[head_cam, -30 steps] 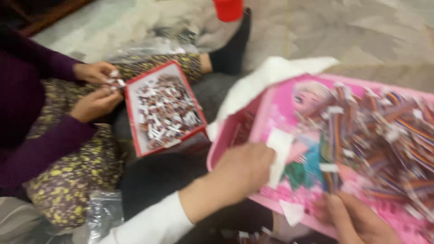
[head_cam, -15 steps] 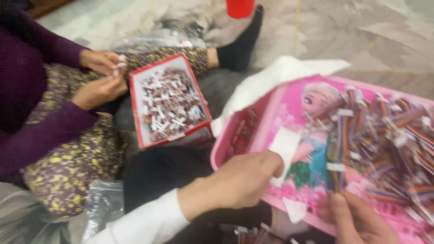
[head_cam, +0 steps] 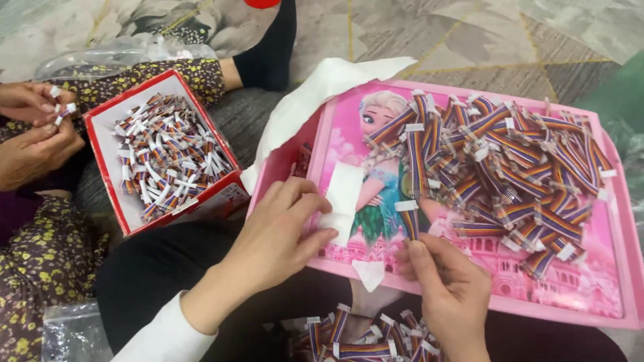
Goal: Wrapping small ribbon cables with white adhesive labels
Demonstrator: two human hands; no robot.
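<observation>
Our left hand (head_cam: 285,231) lay half-open, fingertips pressing a white paper slip (head_cam: 341,201) flat on the pink tray (head_cam: 469,305). Our right hand (head_cam: 446,285) pinched one rainbow-striped cable piece (head_cam: 408,218) upright, just right of the slip; beyond it lay the cable heap (head_cam: 510,167).

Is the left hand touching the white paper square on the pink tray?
Touching. The head view shows the left hand's fingertips resting on the white paper square on the pink tray.
</observation>
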